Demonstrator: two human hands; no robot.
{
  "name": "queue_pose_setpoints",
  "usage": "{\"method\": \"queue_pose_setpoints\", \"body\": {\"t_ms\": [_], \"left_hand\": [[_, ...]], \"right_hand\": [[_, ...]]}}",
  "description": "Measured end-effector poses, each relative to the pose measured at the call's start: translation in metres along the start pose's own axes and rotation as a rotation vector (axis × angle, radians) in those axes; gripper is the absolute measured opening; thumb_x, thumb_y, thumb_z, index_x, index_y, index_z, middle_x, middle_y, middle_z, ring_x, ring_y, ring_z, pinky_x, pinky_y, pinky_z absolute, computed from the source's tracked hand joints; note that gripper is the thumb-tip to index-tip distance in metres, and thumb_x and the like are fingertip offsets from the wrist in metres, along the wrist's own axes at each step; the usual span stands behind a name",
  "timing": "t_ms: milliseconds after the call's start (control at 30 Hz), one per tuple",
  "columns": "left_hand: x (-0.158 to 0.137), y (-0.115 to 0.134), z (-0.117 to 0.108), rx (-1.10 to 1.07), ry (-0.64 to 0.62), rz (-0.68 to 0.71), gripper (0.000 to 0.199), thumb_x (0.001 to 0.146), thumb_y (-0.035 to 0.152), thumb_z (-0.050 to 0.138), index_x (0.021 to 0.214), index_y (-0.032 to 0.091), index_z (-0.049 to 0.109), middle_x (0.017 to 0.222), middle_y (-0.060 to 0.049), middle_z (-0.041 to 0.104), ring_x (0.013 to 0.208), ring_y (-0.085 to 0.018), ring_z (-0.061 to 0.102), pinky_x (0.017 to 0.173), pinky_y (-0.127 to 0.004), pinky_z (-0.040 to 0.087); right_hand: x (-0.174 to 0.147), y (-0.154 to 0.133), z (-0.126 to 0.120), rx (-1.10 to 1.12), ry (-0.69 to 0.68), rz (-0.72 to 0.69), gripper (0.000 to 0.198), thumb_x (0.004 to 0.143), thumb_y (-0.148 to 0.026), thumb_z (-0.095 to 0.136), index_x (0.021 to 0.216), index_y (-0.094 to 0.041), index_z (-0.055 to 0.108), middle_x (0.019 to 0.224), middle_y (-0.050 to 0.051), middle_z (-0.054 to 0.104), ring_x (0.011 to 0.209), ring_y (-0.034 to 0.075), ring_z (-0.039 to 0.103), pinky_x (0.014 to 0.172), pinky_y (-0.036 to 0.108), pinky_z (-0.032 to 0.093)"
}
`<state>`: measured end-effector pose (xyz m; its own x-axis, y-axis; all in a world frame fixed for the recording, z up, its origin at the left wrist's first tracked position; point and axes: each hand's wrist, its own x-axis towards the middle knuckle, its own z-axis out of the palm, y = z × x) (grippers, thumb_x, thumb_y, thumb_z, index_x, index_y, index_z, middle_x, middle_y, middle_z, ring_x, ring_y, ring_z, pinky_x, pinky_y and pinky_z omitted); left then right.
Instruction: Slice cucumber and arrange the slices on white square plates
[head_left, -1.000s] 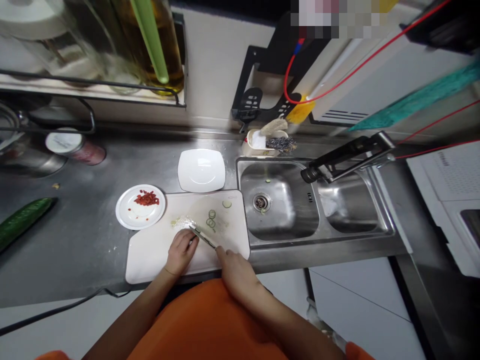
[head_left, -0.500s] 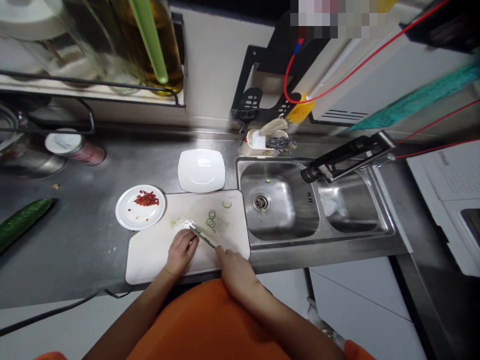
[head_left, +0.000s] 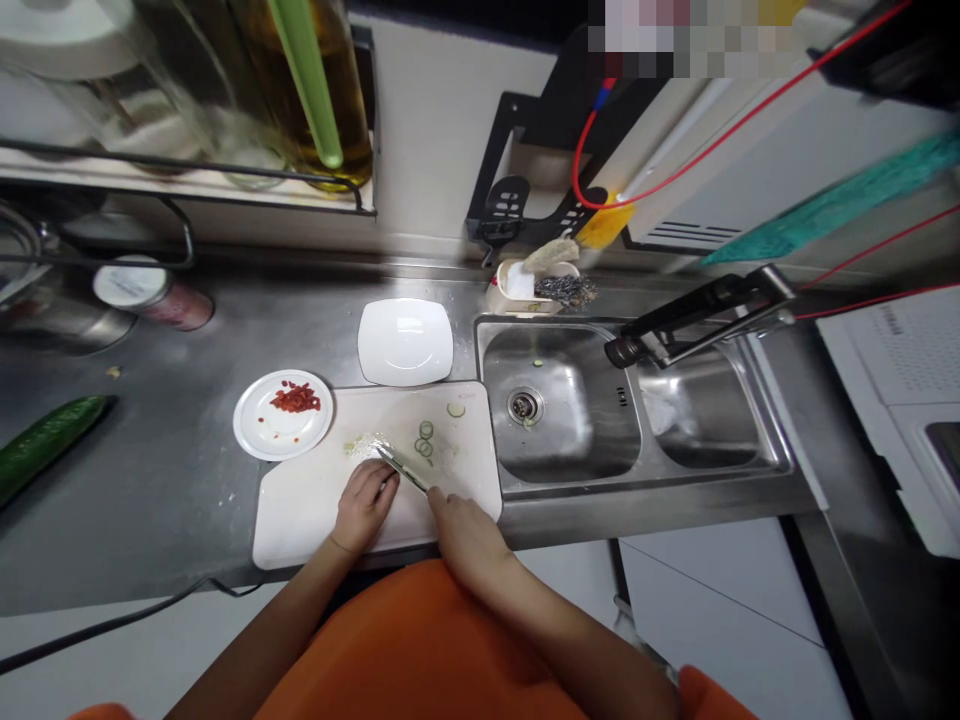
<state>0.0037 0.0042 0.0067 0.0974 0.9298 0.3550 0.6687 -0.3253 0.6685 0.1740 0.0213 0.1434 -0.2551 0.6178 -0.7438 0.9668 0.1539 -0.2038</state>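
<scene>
1. The tabletop (head_left: 172, 430) carries all; the widest room for moving lies on its left part, between the whole cucumber (head_left: 52, 440) and the round plate (head_left: 259, 420).
2. The sink (head_left: 600, 400) closes the right side; its rim stands directly at the edge of the cutting board (head_left: 304, 520).
3. Along the far edge of this board, the square plate (head_left: 405, 340) and the round plate limit the movement; more room remains at the near left.
4. The right hand (head_left: 472, 535) has shifted very slightly leftward; its grip is clasped around the handle of the knife (head_left: 403, 468); the left hand (head_left: 364, 505) seems unmoved, fingers bent on the board; what they hold, I cannot tell.
5. The knife followed, its blade just beside the left fingertips; I judge this a small adjustment, with narrow margin.
6. The cucumber slices (head_left: 427, 430) lie unchanged, right of the blade.
</scene>
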Motion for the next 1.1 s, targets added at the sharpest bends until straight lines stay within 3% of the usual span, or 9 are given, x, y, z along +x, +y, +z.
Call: {"method": "queue_pose_setpoints", "body": {"t_ms": [467,867,1100], "left_hand": [[0.002,0.002,-0.002,-0.019,-0.019,-0.002,0.015,0.083,0.017,0.054,0.096,0.019,0.061,0.091,-0.006,0.065,0.090,-0.018,0.060,0.087,-0.038,0.050],[0.001,0.004,-0.001,-0.040,0.010,-0.002,0.022,0.081,0.015,0.056,0.103,0.019,0.061,0.096,-0.008,0.063,0.095,-0.018,0.059,0.087,-0.036,0.050],[0.000,0.002,0.000,-0.008,-0.010,0.005,0.016,0.082,0.017,0.055,0.098,0.019,0.060,0.093,-0.007,0.064,0.092,-0.018,0.059,0.086,-0.037,0.050]], "right_hand": [[0.035,-0.010,0.016,0.013,0.117,-0.073,0.038,0.090,-0.009,0.026,0.121,-0.015,0.047,0.096,0.013,0.064,0.090,0.022,0.063,0.069,0.028,0.046],[0.018,0.016,0.011,0.060,0.052,0.034,0.041,0.085,-0.004,0.030,0.121,-0.019,0.045,0.098,0.010,0.065,0.091,0.020,0.062,0.070,0.027,0.043],[0.002,0.006,0.008,0.029,0.036,0.006,0.040,0.087,-0.005,0.029,0.120,-0.018,0.046,0.098,0.010,0.064,0.089,0.023,0.062,0.068,0.028,0.044]]}}
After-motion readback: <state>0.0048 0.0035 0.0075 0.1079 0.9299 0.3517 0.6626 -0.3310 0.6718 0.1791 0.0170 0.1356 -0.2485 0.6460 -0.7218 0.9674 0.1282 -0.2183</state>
